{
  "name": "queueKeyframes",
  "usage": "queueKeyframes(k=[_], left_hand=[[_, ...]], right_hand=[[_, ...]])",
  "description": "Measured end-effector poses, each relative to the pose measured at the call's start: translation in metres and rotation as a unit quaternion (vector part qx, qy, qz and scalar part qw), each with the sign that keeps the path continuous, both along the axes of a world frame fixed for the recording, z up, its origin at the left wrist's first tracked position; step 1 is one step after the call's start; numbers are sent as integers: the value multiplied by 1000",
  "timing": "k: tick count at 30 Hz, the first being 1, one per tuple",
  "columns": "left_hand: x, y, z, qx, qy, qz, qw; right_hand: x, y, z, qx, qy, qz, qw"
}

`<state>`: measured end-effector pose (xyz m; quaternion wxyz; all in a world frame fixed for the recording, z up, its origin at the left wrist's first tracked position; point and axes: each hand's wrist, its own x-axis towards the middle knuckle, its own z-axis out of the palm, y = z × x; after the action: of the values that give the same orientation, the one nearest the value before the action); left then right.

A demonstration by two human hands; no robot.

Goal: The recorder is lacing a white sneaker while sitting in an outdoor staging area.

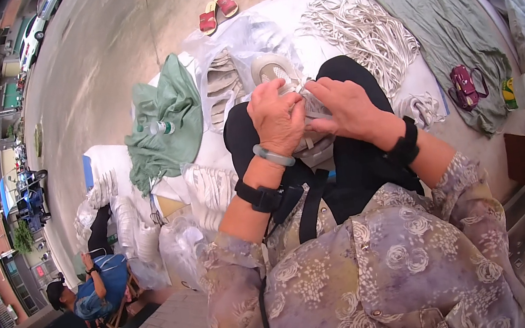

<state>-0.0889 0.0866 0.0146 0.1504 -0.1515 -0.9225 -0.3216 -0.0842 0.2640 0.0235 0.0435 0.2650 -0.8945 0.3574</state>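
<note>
A light grey and white sneaker (270, 69) rests between my knees, its toe pointing away from me. My left hand (275, 116) is closed over the shoe's left side, thumb and fingers pinching a white shoelace (300, 86). From the other side my right hand (350, 106) pinches the lace too, fingertips close to those of my left. Both hands hide most of the shoe's middle; its heel shows below them. Just beyond my left knee, a clear plastic bag (258, 34) lies by a stack of pale shoe parts (222, 79).
A heap of loose white laces (369, 38) spreads at the far right on a white sheet. Green cloths (169, 113) lie left and right, the right one bearing a purple bag (464, 87). Red sandals (208, 18) are at the back. Another person (96, 291) sits at the lower left.
</note>
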Motion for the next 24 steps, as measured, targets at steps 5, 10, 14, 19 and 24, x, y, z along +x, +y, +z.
queueKeyframes(k=[5, 10, 14, 19, 24], left_hand=[[-1, 1, -3, -77, 21, 13, 997], [-1, 7, -6, -97, 21, 36, 994], [-1, 13, -7, -140, 36, 47, 988], [0, 18, -7, -172, 37, 47, 983], [-3, 25, -13, -223, 44, 48, 973]], right_hand=[[-14, -5, -6, 9, -27, 50, 998], [-17, -13, -9, 49, -61, 24, 997], [-20, -12, -16, 66, -39, 21, 997], [-29, -8, -25, 25, -44, 32, 998], [-35, -2, -24, -29, -126, 41, 991]])
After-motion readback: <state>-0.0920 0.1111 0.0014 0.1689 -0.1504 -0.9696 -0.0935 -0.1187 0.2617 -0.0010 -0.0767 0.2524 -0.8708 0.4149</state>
